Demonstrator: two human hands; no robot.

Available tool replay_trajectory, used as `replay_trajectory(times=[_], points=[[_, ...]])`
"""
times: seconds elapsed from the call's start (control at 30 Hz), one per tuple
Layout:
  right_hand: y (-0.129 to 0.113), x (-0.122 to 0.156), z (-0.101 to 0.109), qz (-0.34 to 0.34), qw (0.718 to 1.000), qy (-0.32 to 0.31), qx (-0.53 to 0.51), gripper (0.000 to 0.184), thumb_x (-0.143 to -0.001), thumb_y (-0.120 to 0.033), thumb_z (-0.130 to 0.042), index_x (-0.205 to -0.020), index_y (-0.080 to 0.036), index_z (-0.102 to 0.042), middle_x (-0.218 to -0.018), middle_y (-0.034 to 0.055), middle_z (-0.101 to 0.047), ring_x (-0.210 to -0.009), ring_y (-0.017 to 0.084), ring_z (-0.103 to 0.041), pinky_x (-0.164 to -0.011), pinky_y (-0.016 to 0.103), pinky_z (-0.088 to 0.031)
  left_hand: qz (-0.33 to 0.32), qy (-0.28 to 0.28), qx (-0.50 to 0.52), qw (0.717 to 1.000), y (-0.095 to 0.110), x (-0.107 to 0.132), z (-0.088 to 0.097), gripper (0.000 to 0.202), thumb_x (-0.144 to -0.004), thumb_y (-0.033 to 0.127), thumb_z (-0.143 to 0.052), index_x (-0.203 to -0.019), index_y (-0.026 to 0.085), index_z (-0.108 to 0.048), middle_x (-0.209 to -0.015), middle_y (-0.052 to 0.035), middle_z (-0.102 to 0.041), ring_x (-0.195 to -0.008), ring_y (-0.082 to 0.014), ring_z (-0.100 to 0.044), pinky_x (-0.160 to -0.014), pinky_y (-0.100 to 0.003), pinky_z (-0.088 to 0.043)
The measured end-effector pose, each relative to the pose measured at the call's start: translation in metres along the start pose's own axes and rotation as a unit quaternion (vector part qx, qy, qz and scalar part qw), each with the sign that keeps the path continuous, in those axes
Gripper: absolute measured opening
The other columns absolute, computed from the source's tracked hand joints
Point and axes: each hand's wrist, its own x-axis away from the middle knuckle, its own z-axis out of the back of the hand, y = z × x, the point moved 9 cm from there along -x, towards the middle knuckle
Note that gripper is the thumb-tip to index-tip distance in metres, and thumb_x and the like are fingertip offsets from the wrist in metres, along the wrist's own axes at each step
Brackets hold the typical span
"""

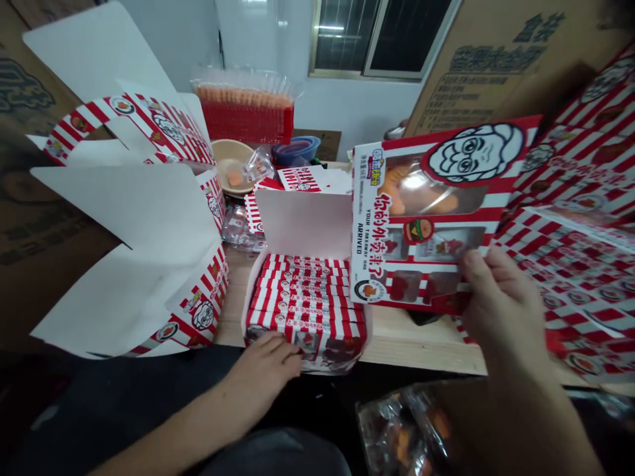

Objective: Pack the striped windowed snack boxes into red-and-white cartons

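My right hand [501, 311] grips the lower right corner of a red-and-white striped toy box [421, 218] with clear windows, holding it up over the wooden table [421, 344]. My left hand [270, 360] rests with curled fingers on the front edge of an open display carton [305, 297] packed with several of the same striped boxes standing on edge. The carton's white lid flap stands upright behind them.
Empty folded striped cartons [163, 198] stand at the left. A pile of flat striped boxes [580, 264] lies at the right under a brown cardboard carton [496, 59]. A beige bowl [233, 162], blue tubs and plastic trays sit at the back. A clear bag [401, 430] lies on my lap.
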Motion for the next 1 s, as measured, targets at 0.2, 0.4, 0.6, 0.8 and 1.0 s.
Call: replay_trajectory(times=[0.2,0.4,0.6,0.8,1.0], points=[[0.035,0.002,-0.021,-0.070,0.996,-0.019,-0.053,0.034,-0.074,-0.050,-0.062,-0.098,-0.026,-0.059,-0.093,0.0006,-0.068,-0.082,0.021,-0.066,-0.064,0.033,-0.057,0.024,0.067,0.044,0.997,-0.059,-0.014,0.078,0.041,-0.091,0.039,-0.039,-0.060,0.017,-0.054,-0.054,0.0030,-0.053,-0.054,-0.0115,-0.044,-0.061,-0.027,-0.035],[0.051,0.004,-0.026,-0.130,0.986,-0.031,-0.098,0.030,-0.071,-0.046,-0.065,-0.094,-0.027,-0.058,-0.086,0.0004,-0.069,-0.075,0.023,-0.068,-0.057,0.034,-0.058,0.132,0.191,0.152,0.961,-0.125,-0.061,0.098,0.050,-0.088,0.043,-0.038,-0.045,0.019,-0.033,-0.047,0.0040,-0.035,-0.050,-0.0101,-0.038,-0.054,-0.025,-0.033],[0.071,0.021,-0.024,-0.218,0.970,-0.086,-0.071,0.036,-0.063,-0.041,-0.072,-0.091,-0.025,-0.056,-0.075,-0.0006,-0.070,-0.062,0.023,-0.068,-0.046,0.032,-0.056,0.124,0.084,0.237,0.960,-0.133,-0.122,0.069,0.051,-0.087,0.050,-0.033,-0.046,0.020,-0.026,-0.047,0.0041,-0.031,-0.046,-0.0093,-0.032,-0.049,-0.025,-0.029],[0.085,0.027,-0.044,-0.257,0.955,0.006,-0.149,0.039,-0.059,-0.040,-0.074,-0.089,-0.021,-0.057,-0.071,0.0008,-0.070,-0.061,0.024,-0.068,-0.048,0.032,-0.057,0.046,0.085,0.206,0.974,-0.112,-0.138,0.062,0.052,-0.089,0.043,-0.032,-0.043,0.019,-0.028,-0.044,0.0032,-0.034,-0.047,-0.0094,-0.036,-0.060,-0.027,-0.037],[0.093,0.039,-0.082,-0.327,0.917,-0.158,-0.167,0.051,-0.068,-0.033,-0.072,-0.114,-0.027,-0.051,-0.089,0.0010,-0.071,-0.064,0.021,-0.069,-0.052,0.031,-0.057,0.049,0.086,0.158,0.982,-0.118,-0.140,0.061,0.050,-0.091,0.039,-0.032,-0.046,0.018,-0.039,-0.047,0.0029,-0.045,-0.052,-0.0095,-0.043,-0.076,-0.030,-0.039]])
